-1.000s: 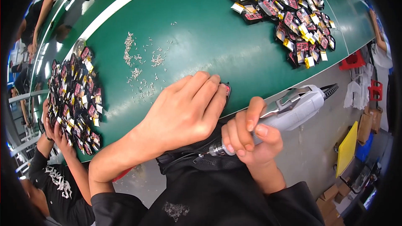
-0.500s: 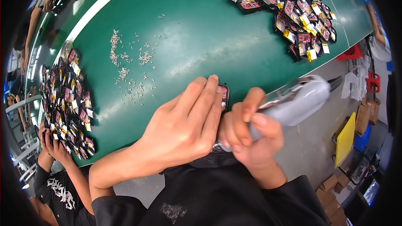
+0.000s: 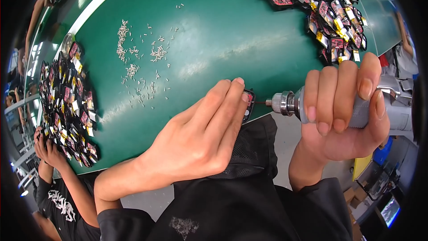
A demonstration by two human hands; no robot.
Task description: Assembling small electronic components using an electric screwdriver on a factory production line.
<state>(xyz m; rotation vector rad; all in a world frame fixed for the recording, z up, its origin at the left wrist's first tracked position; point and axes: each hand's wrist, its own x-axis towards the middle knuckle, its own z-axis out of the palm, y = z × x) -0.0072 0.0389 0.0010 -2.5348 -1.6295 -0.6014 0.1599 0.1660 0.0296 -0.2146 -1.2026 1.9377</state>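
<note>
Near the front edge of the green table, my left hand point(image 3: 191, 140) is closed over a small black casing point(image 3: 248, 115) with a red circuit board. Only the right end of that casing shows past my fingertips; the rest is hidden. My right hand point(image 3: 341, 107) is wrapped around a grey electric screwdriver point(image 3: 285, 103) with a silver collar. Its thin bit points left toward the casing; whether the tip touches cannot be made out. Small silver screws point(image 3: 122, 40) lie loose on the table beyond my left hand.
A heap of black casings point(image 3: 343, 22) with red boards and silver battery packs covers the far right of the table point(image 3: 214, 31). Another heap point(image 3: 67, 102) sits at the left, where a co-worker's hands point(image 3: 47, 147) touch it. A yellow panel point(image 3: 362, 166) stands on the floor to the right.
My right hand has swung right and up with the screwdriver, whose collar and bit now show level with the casing. My left hand stays over the casing, shifted slightly right in view.
</note>
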